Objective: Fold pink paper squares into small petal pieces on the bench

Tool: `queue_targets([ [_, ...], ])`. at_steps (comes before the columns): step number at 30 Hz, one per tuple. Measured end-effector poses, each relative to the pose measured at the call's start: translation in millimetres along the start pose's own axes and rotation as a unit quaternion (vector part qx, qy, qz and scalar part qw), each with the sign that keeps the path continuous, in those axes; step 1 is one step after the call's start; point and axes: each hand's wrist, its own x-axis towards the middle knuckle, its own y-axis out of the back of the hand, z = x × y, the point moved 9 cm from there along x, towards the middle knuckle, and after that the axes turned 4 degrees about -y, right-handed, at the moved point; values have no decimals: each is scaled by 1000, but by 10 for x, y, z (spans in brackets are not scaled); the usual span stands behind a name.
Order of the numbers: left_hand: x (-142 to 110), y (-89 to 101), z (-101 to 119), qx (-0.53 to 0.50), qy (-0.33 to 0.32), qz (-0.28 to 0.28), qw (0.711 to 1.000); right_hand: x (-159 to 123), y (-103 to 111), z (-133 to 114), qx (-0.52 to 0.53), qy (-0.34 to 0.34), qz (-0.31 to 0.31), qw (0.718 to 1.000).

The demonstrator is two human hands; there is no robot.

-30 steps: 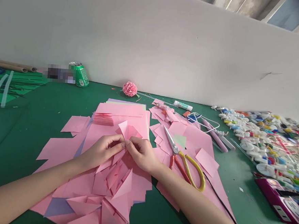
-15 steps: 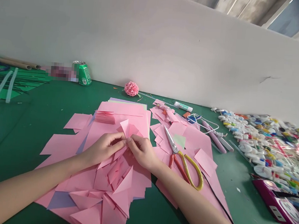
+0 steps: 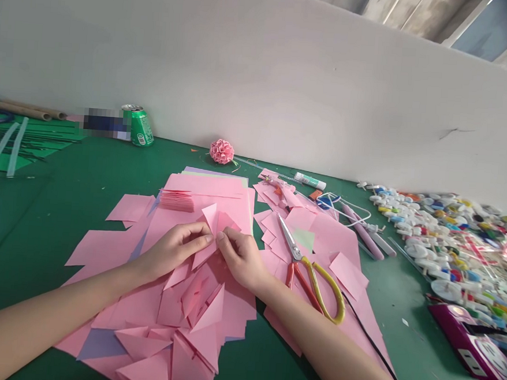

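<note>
Both hands meet over a heap of pink paper in the middle of the table. My left hand (image 3: 175,248) pinches the left side of a folded pink paper piece (image 3: 209,217), thumb against fingers. On its right side my right hand (image 3: 242,256) grips the same piece, thumb on top. Its flaps stand up above the fingertips; the lower part is partly hidden by the hands. Below lie several folded pink papers (image 3: 192,359), some shaped like triangles. Just beyond is a neat stack of small pink paper sheets (image 3: 177,200).
Scissors (image 3: 295,248) with yellow and red handles lie right of my right hand. Behind are a pink paper ball (image 3: 222,151), a glue stick (image 3: 309,180) and a green can (image 3: 139,125). A purple power strip (image 3: 471,344) and many plastic bits (image 3: 445,244) lie right.
The fingertips have drawn slightly apart on the folded paper, the left hand a little to the left. Otherwise the hands and paper stay almost in place.
</note>
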Motion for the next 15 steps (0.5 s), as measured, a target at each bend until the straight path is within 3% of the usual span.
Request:
queue_targets([
  [15,6,40,-20,-7,5,14,1000,-9,18,-47,28,1,-1,1000],
])
